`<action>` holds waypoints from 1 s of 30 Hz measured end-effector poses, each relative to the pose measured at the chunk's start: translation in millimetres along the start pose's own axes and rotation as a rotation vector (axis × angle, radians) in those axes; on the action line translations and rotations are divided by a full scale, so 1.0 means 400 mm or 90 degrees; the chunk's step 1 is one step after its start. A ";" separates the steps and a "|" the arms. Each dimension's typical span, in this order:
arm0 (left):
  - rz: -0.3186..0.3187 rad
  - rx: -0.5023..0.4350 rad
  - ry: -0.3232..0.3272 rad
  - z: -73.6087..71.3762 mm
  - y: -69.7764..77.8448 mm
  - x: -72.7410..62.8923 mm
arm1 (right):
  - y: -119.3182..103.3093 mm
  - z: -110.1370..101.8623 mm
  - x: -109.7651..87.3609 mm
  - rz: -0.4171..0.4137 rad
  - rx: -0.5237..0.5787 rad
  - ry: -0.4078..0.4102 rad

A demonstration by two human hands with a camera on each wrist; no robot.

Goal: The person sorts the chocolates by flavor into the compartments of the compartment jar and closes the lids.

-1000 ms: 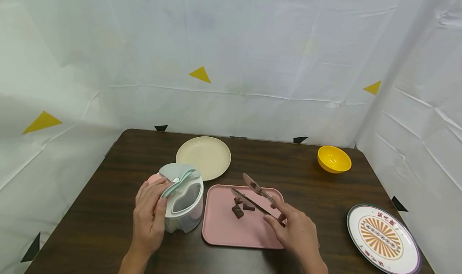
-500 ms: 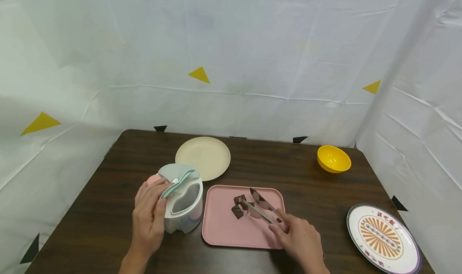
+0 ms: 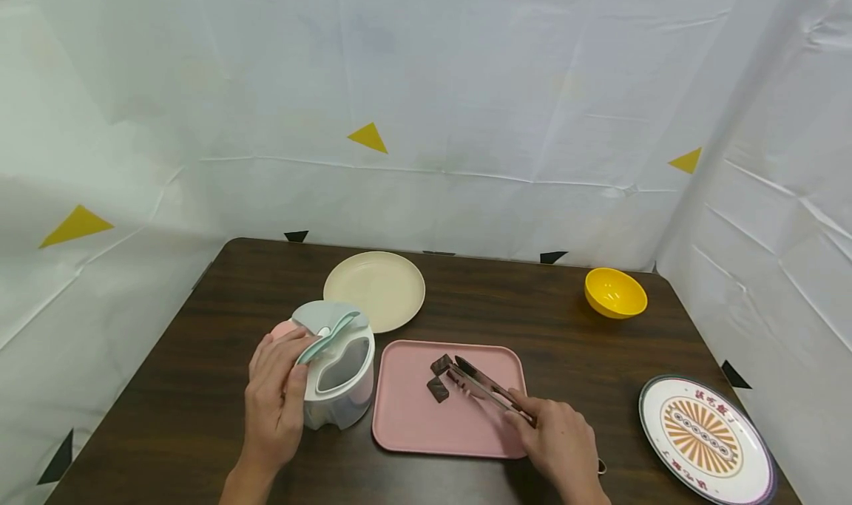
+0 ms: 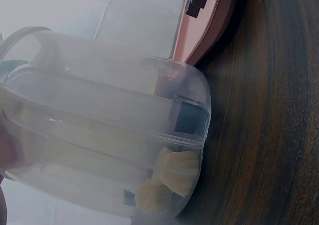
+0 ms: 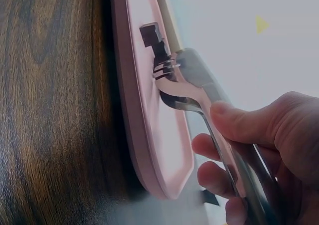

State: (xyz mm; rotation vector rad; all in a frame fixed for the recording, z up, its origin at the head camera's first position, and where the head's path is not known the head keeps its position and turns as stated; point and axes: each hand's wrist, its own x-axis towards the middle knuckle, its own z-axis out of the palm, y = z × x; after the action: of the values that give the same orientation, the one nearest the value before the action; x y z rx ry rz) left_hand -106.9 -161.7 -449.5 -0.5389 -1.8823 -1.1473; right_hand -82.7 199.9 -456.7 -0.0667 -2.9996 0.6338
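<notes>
My left hand (image 3: 274, 412) rests on a round, translucent divided container (image 3: 341, 409), holding its lid beside a raised mint flap. In the left wrist view, pale chunks (image 4: 178, 171) and a dark piece (image 4: 191, 119) show through the container's wall. My right hand (image 3: 559, 442) grips metal tongs (image 5: 199, 75), one side ending in fork tines, the other broad and flat. The tong tips are over a pink tray (image 3: 426, 431), close together around a dark piece, partly hidden. Two dark brown cubes (image 3: 437, 390) lie on the tray just left of the tips.
Behind the container lies a cream plate (image 3: 382, 283). A yellow bowl (image 3: 615, 294) stands at the back right, and a patterned white plate (image 3: 745, 446) at the front right. All sit on a dark wooden table (image 3: 200, 387) with white sheeting behind.
The tongs were spread above the dark pieces, then came down and closed together around one at the right of the cluster. My left hand and the container stay put.
</notes>
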 end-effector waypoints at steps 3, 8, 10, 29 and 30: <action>-0.003 -0.003 -0.002 0.000 -0.001 -0.001 | 0.001 -0.001 -0.001 -0.008 -0.006 0.006; -0.005 -0.006 -0.005 0.000 -0.001 -0.002 | 0.003 -0.007 -0.003 -0.007 -0.007 0.005; -0.005 -0.006 -0.005 0.000 -0.001 -0.002 | 0.006 -0.014 -0.005 -0.006 -0.002 0.009; 0.000 -0.004 0.003 0.001 -0.001 -0.003 | -0.096 -0.087 -0.027 -0.221 0.215 0.228; 0.000 -0.003 0.003 0.001 -0.001 -0.003 | -0.109 -0.086 -0.026 -0.244 0.235 0.231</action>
State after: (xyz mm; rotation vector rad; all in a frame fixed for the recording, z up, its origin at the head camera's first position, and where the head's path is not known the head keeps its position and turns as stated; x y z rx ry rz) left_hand -106.9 -161.6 -450.8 -0.5390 -1.8755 -1.1520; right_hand -70.7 173.3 -408.2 0.3624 -2.4124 0.9856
